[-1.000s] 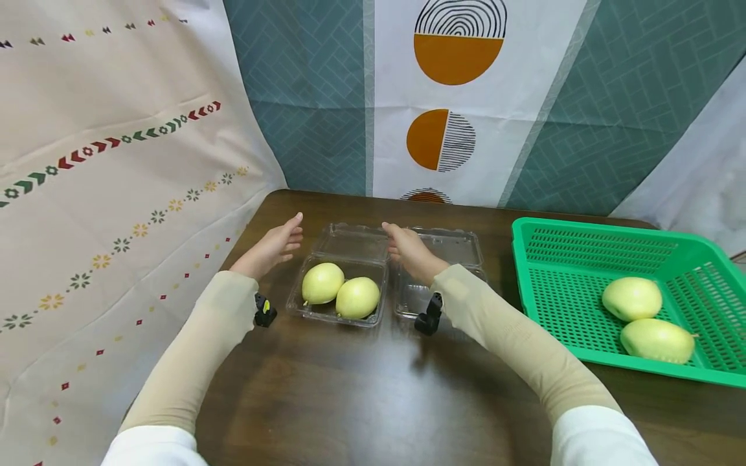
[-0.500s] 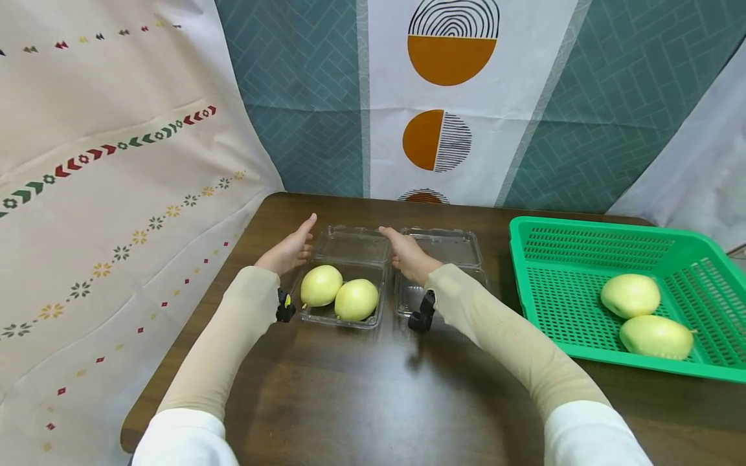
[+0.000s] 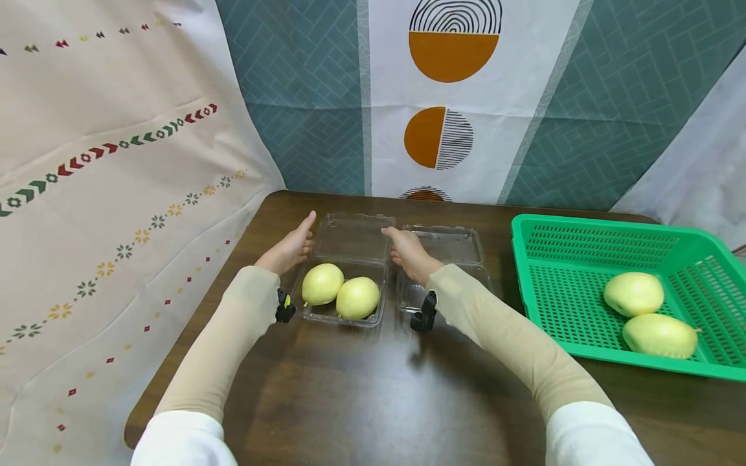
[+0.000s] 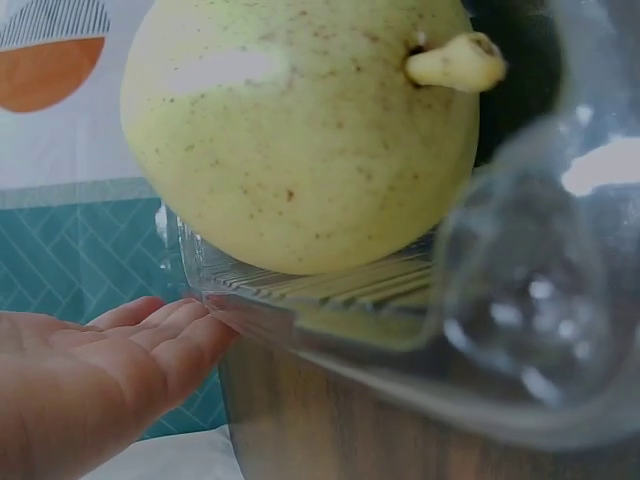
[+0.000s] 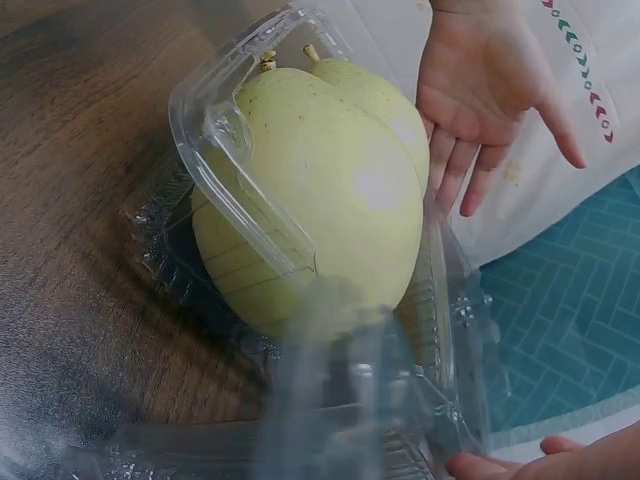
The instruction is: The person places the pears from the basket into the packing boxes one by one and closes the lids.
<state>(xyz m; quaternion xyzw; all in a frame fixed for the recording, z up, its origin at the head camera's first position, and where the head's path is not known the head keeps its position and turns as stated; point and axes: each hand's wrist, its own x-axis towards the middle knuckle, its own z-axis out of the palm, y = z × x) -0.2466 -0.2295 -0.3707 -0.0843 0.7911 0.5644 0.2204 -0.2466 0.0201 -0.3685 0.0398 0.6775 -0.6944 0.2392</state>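
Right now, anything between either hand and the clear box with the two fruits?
Nothing visible. The left hand is right by the box's left side, the right hand by its right. The other clear box lies farther right, not between. Whether the right fingers touch, I can't tell.

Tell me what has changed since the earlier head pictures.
The left hand moved rightward, toward the clear plastic clamshell holding two round pale-yellow fruits; its transparent lid has tilted slightly up. The right hand, the fruits, the second clear plastic clamshell and the green plastic mesh basket stayed about where they were.
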